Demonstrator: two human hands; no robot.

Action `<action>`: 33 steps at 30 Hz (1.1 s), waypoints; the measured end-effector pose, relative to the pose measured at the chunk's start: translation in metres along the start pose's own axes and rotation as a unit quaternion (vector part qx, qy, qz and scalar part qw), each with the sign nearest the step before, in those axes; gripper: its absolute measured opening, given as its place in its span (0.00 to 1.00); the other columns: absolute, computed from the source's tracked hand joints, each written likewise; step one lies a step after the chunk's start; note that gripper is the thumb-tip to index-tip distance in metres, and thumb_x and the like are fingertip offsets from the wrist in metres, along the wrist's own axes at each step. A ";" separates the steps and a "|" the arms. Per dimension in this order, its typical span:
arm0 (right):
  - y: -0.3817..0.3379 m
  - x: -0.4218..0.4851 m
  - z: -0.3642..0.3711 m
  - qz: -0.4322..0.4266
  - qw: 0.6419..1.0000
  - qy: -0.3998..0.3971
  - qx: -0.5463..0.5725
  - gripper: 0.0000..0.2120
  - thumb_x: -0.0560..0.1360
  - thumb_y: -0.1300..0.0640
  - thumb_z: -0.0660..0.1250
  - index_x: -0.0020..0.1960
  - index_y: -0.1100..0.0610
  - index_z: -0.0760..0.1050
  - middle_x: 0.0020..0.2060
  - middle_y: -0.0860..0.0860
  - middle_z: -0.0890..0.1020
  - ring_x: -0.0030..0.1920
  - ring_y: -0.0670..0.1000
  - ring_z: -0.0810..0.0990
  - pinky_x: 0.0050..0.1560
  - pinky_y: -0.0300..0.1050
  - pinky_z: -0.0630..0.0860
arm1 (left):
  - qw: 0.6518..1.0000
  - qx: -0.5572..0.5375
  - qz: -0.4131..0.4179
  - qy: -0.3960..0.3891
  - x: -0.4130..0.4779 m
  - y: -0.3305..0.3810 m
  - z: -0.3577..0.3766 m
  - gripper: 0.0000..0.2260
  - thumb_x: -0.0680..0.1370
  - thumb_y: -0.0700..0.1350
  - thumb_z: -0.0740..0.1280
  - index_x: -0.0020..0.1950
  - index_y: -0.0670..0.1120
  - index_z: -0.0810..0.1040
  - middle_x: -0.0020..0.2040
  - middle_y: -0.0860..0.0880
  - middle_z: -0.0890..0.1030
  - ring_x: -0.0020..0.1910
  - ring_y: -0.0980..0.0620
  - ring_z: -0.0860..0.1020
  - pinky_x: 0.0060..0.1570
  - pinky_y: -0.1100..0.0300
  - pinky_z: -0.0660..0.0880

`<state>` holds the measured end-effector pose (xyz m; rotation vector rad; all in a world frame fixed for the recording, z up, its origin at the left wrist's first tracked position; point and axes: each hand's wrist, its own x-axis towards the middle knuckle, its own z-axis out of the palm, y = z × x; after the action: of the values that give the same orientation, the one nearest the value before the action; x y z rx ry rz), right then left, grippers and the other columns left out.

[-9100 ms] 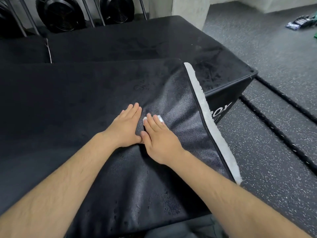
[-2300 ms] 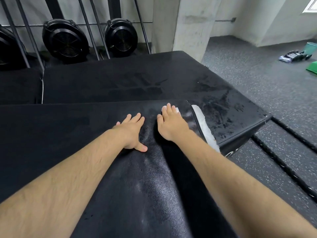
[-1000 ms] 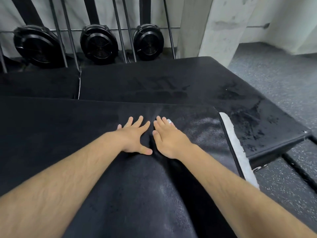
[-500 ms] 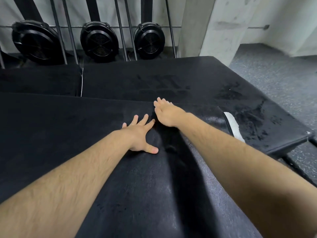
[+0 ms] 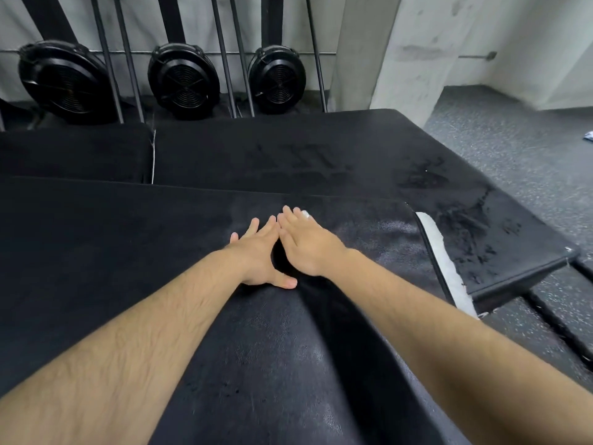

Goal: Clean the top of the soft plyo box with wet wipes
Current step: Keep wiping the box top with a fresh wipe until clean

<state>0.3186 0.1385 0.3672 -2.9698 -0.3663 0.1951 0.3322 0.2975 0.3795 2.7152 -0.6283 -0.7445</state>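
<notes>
My right hand flat, fingers straight, pinning wet wipe near far edge of plyo box top | left hand splayed, bracing | I judge wipe limp, bunches: press, don't pinch.

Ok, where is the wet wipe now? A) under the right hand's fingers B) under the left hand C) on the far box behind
A: a white bit of the wet wipe peeks out between the fingers of the right hand, pressed flat on the box top.

Head cam, fwd-down, close.
</notes>
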 end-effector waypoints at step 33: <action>-0.009 -0.064 0.016 0.069 0.997 0.032 -0.010 0.26 0.86 0.52 0.44 0.81 0.62 0.52 0.81 0.57 0.52 0.80 0.56 0.50 0.80 0.50 0.48 | 0.999 0.001 -0.012 -0.047 -0.076 0.016 0.015 0.47 0.78 0.61 0.67 0.81 0.49 0.37 0.80 0.54 0.33 0.79 0.50 0.35 0.76 0.52 0.41</action>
<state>0.2526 0.1332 0.3604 -3.0133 -0.1568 0.1125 0.2599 0.3171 0.4052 2.7068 -0.6179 -0.8820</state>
